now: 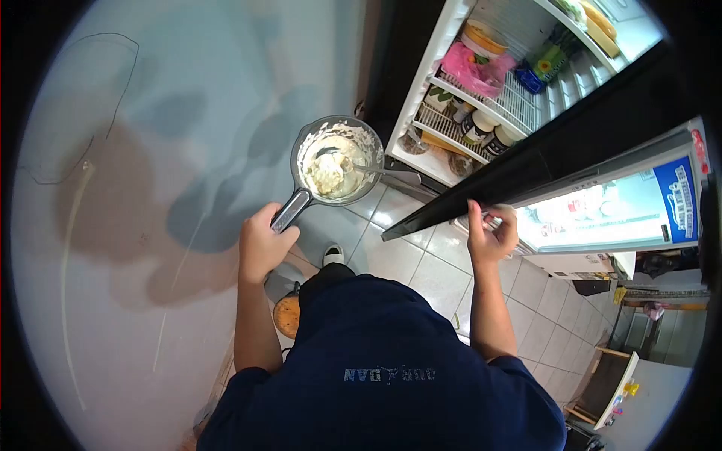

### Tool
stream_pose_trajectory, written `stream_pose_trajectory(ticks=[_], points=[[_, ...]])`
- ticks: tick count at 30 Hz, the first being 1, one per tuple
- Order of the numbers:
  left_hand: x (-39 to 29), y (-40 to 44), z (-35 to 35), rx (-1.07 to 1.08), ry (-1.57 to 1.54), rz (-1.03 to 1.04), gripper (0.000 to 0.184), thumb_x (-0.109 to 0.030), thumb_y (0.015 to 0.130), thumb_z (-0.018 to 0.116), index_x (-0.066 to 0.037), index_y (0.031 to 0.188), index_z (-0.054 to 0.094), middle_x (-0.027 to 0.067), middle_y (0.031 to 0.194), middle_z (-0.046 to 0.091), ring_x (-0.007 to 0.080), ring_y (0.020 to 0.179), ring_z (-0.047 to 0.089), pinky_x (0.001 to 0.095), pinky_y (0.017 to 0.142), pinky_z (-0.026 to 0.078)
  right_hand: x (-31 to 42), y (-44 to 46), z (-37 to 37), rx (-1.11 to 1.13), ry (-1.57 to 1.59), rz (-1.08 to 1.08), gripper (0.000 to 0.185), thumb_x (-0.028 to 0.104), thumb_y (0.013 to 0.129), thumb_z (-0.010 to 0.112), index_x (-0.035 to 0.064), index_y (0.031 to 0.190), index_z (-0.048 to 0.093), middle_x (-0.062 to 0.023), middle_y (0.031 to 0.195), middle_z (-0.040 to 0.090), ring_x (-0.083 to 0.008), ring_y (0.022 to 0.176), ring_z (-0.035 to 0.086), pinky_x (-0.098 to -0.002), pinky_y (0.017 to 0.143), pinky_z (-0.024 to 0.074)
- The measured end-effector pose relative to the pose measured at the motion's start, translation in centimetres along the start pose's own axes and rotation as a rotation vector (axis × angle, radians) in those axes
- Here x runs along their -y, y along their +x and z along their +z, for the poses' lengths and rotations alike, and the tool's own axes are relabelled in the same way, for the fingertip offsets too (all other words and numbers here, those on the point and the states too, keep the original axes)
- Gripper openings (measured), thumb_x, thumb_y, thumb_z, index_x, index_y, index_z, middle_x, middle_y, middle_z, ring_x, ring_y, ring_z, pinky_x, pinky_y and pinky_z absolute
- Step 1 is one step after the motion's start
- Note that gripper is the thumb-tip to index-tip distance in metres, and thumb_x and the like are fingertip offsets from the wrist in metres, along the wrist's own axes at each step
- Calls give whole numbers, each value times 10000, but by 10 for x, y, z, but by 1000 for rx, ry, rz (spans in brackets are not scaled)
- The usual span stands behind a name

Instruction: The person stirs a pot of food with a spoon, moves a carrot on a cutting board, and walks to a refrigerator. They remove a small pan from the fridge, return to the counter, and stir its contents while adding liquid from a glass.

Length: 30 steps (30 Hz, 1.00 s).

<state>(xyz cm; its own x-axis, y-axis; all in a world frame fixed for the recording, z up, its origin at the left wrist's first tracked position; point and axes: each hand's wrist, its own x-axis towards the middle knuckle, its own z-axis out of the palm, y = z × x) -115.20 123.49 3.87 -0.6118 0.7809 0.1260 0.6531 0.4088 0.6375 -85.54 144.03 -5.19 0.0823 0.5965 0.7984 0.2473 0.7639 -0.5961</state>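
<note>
My left hand (265,242) is wrapped round the dark handle of a saucepan (301,161), held out in front of me. A pale, creamy mash (329,174) coats its bottom and sides. A spoon (395,176) rests in the mash, its handle sticking out over the right rim. My right hand (494,231) has its fingers curled at the edge of the black refrigerator door (459,203), thumb pointing up against it. The door stands ajar, with the lit shelves beyond it.
Inside the refrigerator (410,113), a pink plastic bag (475,71), a bowl (485,37) and several jars (477,126) sit on wire shelves. A pale wall (188,150) rises close on the left. A round wooden stool (286,316) stands on the tiled floor (387,252) beside my foot.
</note>
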Motion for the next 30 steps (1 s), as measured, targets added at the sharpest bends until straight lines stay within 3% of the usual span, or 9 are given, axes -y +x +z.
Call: stream_pose_trajectory(ticks=[1, 3, 7, 16, 18, 22, 24, 27, 30], points=[[0, -1, 5, 2, -2, 2, 257, -135, 675, 658, 2, 891, 629, 132, 616, 552, 223, 535, 514, 341, 563, 447, -1, 13, 10, -5, -17, -42, 362, 36, 672, 876, 74, 727, 520, -37, 639, 542, -156, 567, 491, -262, 552, 394], [5, 2, 9, -1, -19, -84, 253, -104, 681, 639, 14, 904, 624, 51, 606, 469, 112, 576, 426, 289, 553, 405, -17, 24, 35, -29, -46, -80, 346, 19, 671, 860, 83, 689, 520, -29, 607, 527, -154, 531, 472, -268, 512, 375], [5, 0, 11, -24, -81, -91, 242, -99, 683, 636, 12, 899, 624, 56, 613, 483, 113, 579, 433, 291, 562, 412, -34, 66, 60, -63, -226, -181, 317, 69, 677, 844, 118, 614, 538, 2, 548, 516, -156, 493, 482, -295, 484, 373], [35, 8, 19, -37, -55, -75, 246, -102, 675, 646, 0, 897, 624, 66, 620, 494, 130, 572, 439, 298, 564, 417, -79, 116, 166, -231, -369, -149, 247, 172, 670, 789, 137, 612, 551, 8, 531, 559, -201, 475, 537, -341, 496, 404], [40, 8, 21, -72, -66, -63, 276, -144, 668, 684, -15, 909, 647, 134, 626, 563, 225, 537, 530, 326, 572, 460, -90, 126, 190, -276, -415, -151, 245, 188, 669, 781, 148, 606, 548, 16, 528, 566, -203, 481, 557, -341, 491, 402], [29, 0, 21, -79, -39, -208, 282, -137, 658, 694, -16, 909, 648, 129, 630, 568, 224, 538, 538, 322, 574, 460, -102, 151, 224, -279, -508, -214, 229, 191, 681, 782, 163, 613, 566, 31, 555, 588, -205, 504, 575, -346, 517, 405], [24, -3, 31, -151, -53, -155, 278, -130, 655, 697, -16, 905, 651, 121, 628, 570, 218, 536, 539, 317, 567, 457, -115, 157, 234, -277, -420, -201, 212, 182, 689, 780, 162, 634, 577, 34, 563, 590, -194, 498, 569, -350, 535, 394], [9, -9, 44, -169, -64, -293, 270, -125, 659, 691, -17, 904, 656, 119, 627, 575, 212, 535, 544, 311, 563, 457, -123, 162, 244, -234, -308, -124, 224, 191, 711, 786, 155, 637, 577, 37, 563, 582, -182, 493, 555, -343, 543, 378], [-5, -12, 56, -227, -123, -359, 261, -105, 671, 686, -14, 914, 659, 81, 622, 577, 156, 554, 563, 299, 565, 461, -133, 167, 252, -231, -360, -178, 243, 197, 743, 795, 140, 645, 579, 44, 559, 565, -171, 497, 535, -326, 552, 361]])
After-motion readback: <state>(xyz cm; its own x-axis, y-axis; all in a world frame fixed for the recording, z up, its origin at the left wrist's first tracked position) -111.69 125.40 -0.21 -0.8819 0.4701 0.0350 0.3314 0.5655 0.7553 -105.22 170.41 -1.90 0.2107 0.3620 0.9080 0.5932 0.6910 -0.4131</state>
